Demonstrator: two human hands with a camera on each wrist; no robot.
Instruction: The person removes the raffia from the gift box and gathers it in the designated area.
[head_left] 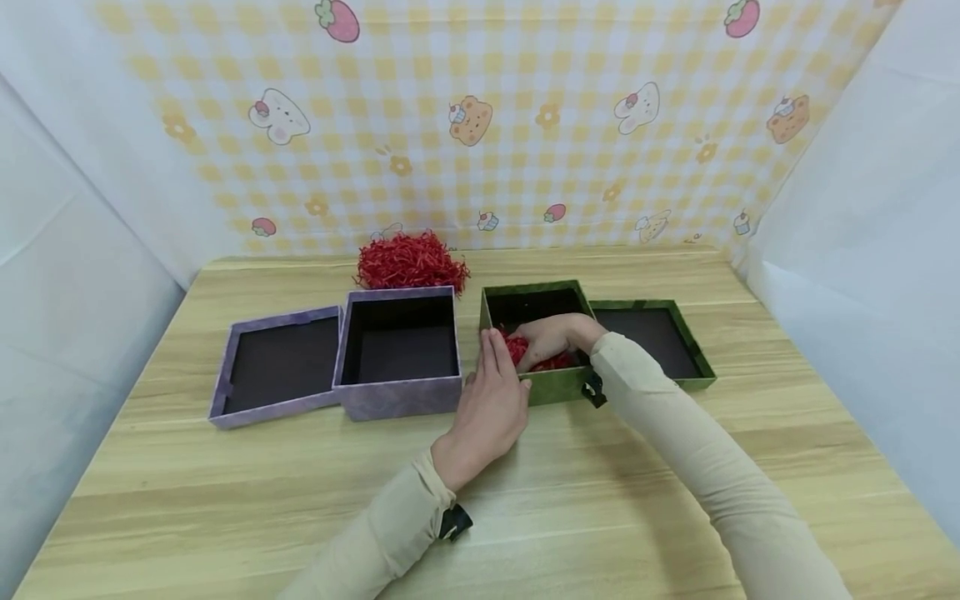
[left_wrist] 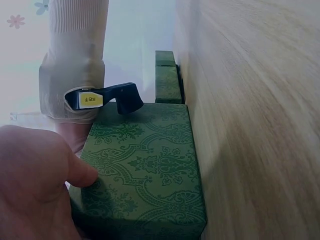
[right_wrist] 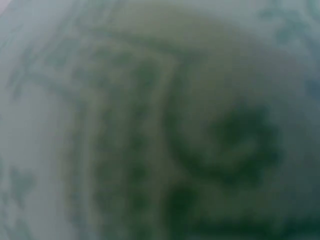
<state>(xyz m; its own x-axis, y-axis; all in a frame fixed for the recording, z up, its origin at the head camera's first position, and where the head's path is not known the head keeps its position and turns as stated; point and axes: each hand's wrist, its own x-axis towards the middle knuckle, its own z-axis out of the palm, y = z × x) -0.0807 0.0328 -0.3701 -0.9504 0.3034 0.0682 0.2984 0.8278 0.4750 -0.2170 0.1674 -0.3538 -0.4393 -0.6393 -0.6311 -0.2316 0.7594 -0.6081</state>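
My left hand [head_left: 491, 408] holds the near left corner of an uncovered green box [head_left: 558, 385]. In the head view its fingers lie straight along the left wall; in the left wrist view the thumb rests on the patterned front face [left_wrist: 155, 165]. Inside that box, my right hand [head_left: 551, 335] reaches down into red shredded paper [head_left: 557, 362]. Its fingertips are partly hidden there, so I cannot tell whether they grip any strands. A blurred green pattern [right_wrist: 135, 125], close up, fills the right wrist view.
Left of the green box stands an uncovered purple box [head_left: 401, 398] with a dark inside; its lid [head_left: 281, 367] lies beside it, inner side up. Behind is a heap of red shredded paper [head_left: 411, 262]. The green lid [head_left: 648, 337] lies at the right.
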